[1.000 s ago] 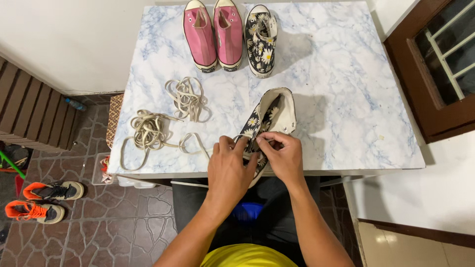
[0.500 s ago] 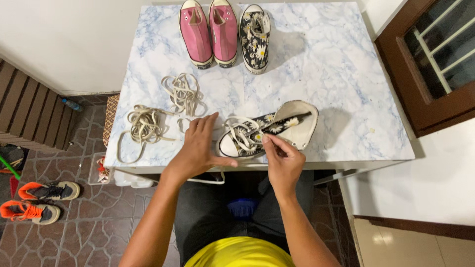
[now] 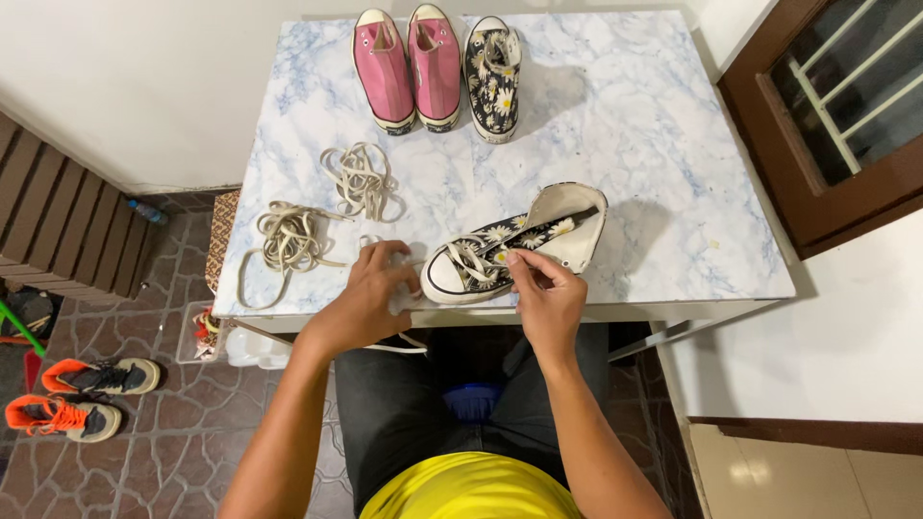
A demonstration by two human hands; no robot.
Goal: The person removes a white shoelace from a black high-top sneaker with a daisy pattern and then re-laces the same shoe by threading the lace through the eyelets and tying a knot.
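A black high-top shoe with daisy print point(image 3: 538, 234) lies on its side near the front edge of the marble-patterned table point(image 3: 635, 135), toe pointing left. A cream shoelace point(image 3: 468, 258) is threaded through its lower eyelets. My right hand point(image 3: 546, 293) pinches the shoe's side by the eyelets, just behind the toe. My left hand point(image 3: 370, 290) sits left of the toe cap, fingers curled around the loose end of that lace.
A pair of pink high-tops point(image 3: 411, 65) and a second daisy shoe point(image 3: 492, 77) stand at the table's far edge. Two loose cream lace bundles point(image 3: 361, 179) point(image 3: 288, 240) lie on the left. Orange sneakers point(image 3: 72, 396) are on the tiled floor; a wooden door point(image 3: 827, 115) is at right.
The daisy shoe has turned from heel-away to lying sideways with its toe left. My left hand left the shoe, opened, then closed on the lace end beside the toe.
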